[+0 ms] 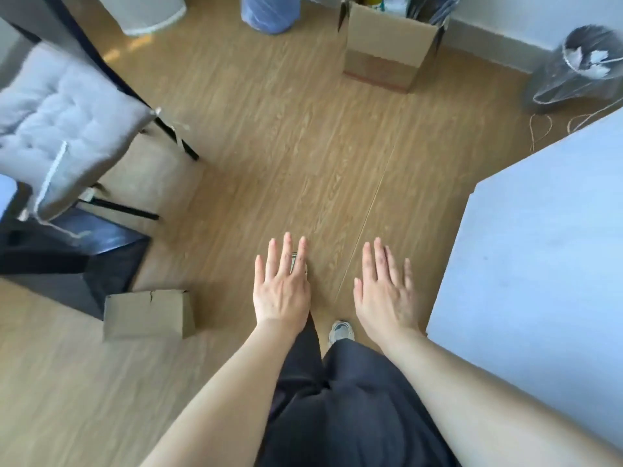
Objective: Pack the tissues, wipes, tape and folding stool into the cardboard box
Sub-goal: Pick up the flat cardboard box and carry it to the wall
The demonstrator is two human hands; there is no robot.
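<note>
Cardboard box far across floor, chair left; hands empty

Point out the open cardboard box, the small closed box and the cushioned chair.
open cardboard box (387,45), head view, front wall
small closed box (148,315), head view, top face
cushioned chair (64,123), head view, seat cushion

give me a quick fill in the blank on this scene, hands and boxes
Both hands, the left hand and the right hand, are spread flat and hold ____.
The tall cardboard box by the wall stands with its flaps ____.
The small cardboard box lies on the ____ floor.
The grey cushion rests on a ____.

Missing words: nothing; open; wooden; chair
</note>
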